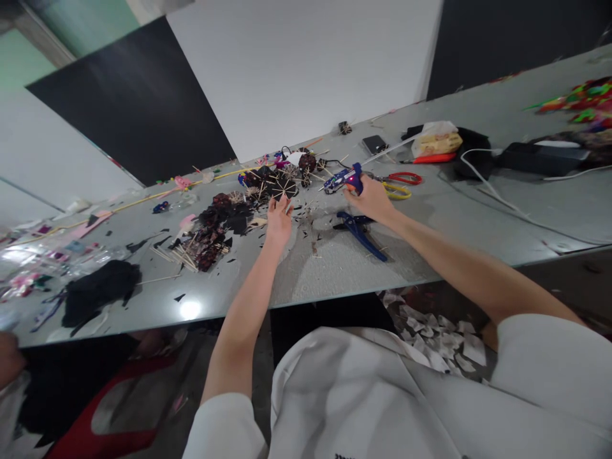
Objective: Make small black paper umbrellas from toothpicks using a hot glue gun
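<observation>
My left hand (280, 222) pinches the edge of a small black piece with thin wooden sticks fanned out like spokes (283, 187). In my right hand (371, 199) is a blue glue gun (352, 175) with a small red light, its nozzle end pointing left toward the spoked piece. The two stay apart. On the table below my right hand lies a blue-handled cutting tool (362, 236). Scissors with red handles (405, 178) and a yellow-handled pair (398, 191) rest just beyond that hand. More spoked pieces (253, 191) crowd behind my left hand.
Dark crumpled material (210, 239) and loose wooden sticks (184, 256) lie to the left, near a black cloth (101, 290). Black scraps litter the grey table (306, 280). At right are a tissue pack (436, 141) and a white cable (497, 191). Another person is partly visible at lower left.
</observation>
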A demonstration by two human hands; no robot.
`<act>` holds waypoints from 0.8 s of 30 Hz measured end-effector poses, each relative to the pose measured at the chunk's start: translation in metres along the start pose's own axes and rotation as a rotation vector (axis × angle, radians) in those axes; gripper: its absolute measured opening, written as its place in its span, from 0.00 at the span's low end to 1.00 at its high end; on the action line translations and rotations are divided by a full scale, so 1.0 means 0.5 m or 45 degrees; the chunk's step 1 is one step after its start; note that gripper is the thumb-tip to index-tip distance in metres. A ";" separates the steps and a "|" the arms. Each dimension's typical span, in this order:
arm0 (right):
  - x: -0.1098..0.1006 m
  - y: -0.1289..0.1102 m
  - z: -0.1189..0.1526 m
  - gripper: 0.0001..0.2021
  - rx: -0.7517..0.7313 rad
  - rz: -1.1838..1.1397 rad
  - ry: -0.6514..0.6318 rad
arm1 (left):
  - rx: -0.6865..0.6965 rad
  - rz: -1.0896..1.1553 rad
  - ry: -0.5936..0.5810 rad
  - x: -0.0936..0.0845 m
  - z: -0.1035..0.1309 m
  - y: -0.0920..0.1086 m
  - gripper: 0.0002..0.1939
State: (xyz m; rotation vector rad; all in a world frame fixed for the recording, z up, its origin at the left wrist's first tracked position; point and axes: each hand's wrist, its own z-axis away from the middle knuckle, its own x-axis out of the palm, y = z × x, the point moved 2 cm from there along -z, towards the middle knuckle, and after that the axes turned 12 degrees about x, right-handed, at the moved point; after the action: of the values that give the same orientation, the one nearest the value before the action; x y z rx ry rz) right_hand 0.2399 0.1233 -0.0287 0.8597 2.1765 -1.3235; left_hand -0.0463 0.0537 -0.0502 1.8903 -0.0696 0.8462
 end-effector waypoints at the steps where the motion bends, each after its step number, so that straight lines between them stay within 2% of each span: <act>1: -0.004 0.009 -0.007 0.21 0.034 0.049 -0.005 | 0.017 -0.025 -0.018 0.002 0.002 -0.003 0.23; 4: -0.011 0.035 -0.024 0.23 0.099 0.223 -0.070 | 0.089 -0.101 -0.118 0.012 0.011 -0.005 0.32; 9: 0.004 0.059 -0.026 0.27 0.087 0.487 -0.152 | 0.208 -0.204 -0.277 0.031 0.027 0.005 0.50; 12: 0.013 0.061 -0.013 0.30 0.109 0.610 -0.146 | 0.255 -0.325 -0.372 0.035 0.033 0.008 0.54; 14: 0.011 0.055 -0.005 0.33 0.121 0.639 -0.076 | 0.284 -0.447 -0.442 0.035 0.035 0.007 0.54; 18: -0.004 0.026 0.002 0.33 0.068 0.485 0.043 | 0.343 -0.676 -0.631 0.041 0.043 0.000 0.52; 21: -0.005 -0.005 0.006 0.25 -0.059 0.164 -0.071 | 0.372 -0.752 -0.755 0.056 0.060 0.004 0.51; 24: 0.005 -0.031 0.020 0.21 -0.247 -0.091 -0.214 | 0.359 -0.718 -0.799 0.072 0.081 0.017 0.48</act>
State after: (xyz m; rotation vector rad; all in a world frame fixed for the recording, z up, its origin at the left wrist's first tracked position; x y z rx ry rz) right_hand 0.2279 0.1097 -0.0250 0.5802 2.1759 -1.1489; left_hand -0.0013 0.0276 -0.0321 2.2168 0.2017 -0.1389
